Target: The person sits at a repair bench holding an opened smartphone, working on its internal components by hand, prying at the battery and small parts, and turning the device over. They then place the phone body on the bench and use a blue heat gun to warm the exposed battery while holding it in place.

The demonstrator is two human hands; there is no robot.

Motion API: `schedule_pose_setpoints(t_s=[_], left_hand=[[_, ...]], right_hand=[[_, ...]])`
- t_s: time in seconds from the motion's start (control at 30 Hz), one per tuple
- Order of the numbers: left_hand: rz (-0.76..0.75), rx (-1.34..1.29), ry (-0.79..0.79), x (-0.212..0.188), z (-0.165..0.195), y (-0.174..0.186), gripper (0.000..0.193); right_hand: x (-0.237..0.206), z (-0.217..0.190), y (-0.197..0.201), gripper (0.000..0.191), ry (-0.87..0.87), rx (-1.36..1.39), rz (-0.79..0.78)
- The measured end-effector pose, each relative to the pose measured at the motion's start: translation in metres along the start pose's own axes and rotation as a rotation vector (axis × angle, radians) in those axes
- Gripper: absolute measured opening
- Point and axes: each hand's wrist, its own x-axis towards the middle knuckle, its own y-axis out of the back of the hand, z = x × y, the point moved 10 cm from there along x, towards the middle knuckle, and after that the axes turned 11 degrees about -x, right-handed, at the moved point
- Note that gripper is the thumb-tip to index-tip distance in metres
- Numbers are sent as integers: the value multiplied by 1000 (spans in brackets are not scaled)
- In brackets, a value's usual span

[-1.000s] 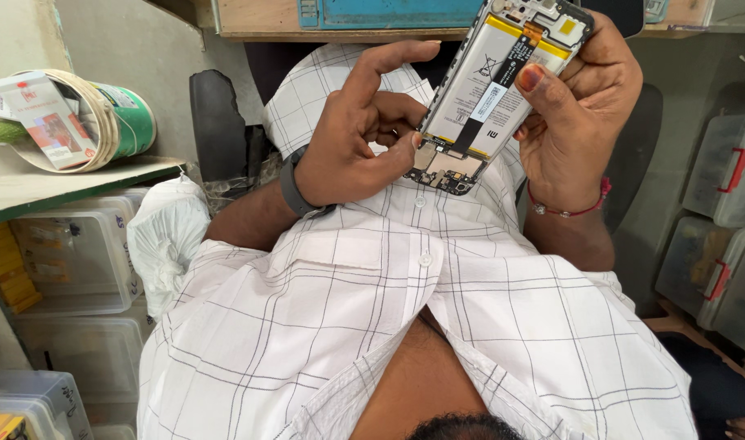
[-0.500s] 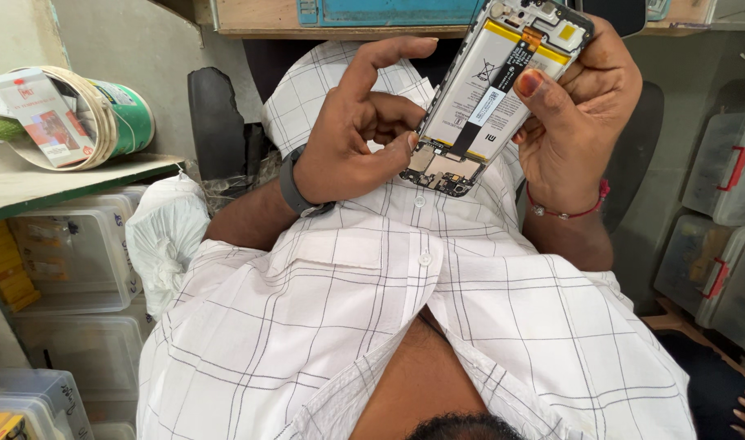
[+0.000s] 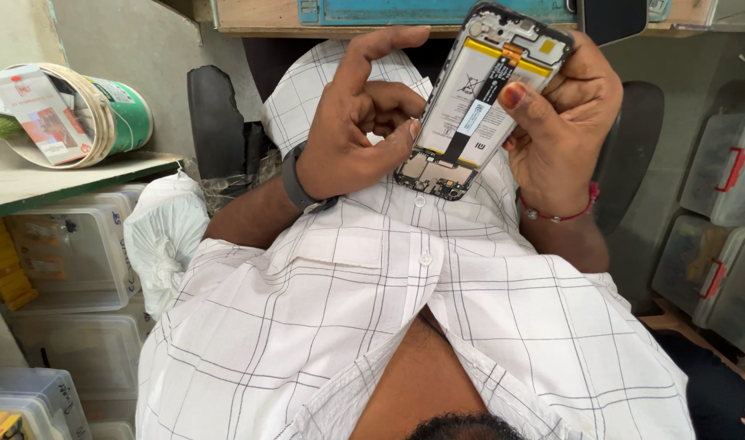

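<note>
One opened phone | right hand grasps it | left hand pinches its edge

A wooden worktop edge runs along the far side, above a plain grey wall. On the left, a pale shelf carries a green tub; clear storage bins stack below it. On the right stand more clear bins with red latches. Light is soft and even.
</note>
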Motion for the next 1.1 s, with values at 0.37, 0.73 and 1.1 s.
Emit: schedule_pose_setpoints(t_s=[0.37,0.73,1.1], left_hand=[[70,50,-45,7,14,2,66],[-9,175,-165,24,41,0,55],[-45,358,-327,35,66,-11,32]], right_hand=[[-8,7,-10,30,-91,21,-35],[-11,2,-11,35,-99,-31,-31],[-13,-4,-12,38,-72,-93,-75]])
